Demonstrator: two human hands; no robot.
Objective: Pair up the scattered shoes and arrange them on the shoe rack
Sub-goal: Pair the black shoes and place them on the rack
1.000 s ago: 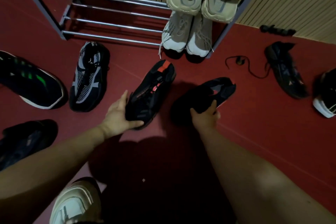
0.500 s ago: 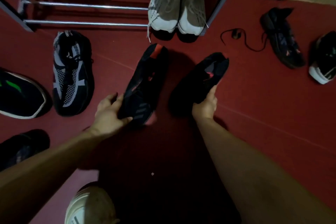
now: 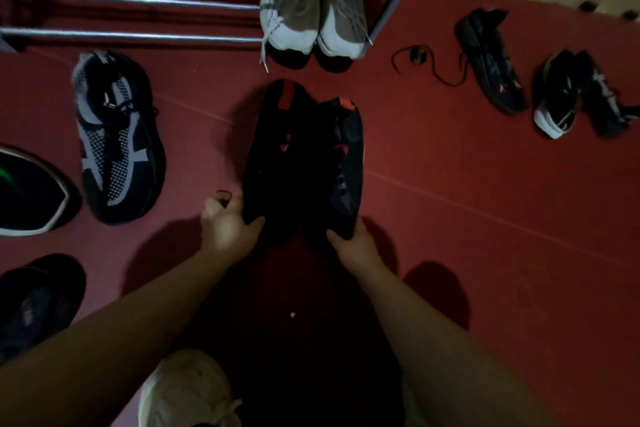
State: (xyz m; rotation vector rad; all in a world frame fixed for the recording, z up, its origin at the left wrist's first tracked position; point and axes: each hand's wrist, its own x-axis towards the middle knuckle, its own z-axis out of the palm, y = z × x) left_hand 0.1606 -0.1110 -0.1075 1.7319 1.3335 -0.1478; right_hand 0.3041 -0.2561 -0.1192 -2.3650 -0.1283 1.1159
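Black with red tabs, both shoes sit side by side on the red floor: your left hand grips the left shoe, your right hand the right shoe. No readable logos. Shoe rack just ahead, pale pair on it; grey-mesh sneaker beside you.

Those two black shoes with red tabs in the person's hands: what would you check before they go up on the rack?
1. Left hand grips the left black shoe: ok.
2. Right hand grips the right black shoe: ok.
3. Shoes match, both with red tabs: ok.
4. Shoes side by side, aligned: ok.
5. Free space on the rack bars left of the beige pair: ok.
6. Laces tucked: cannot tell.
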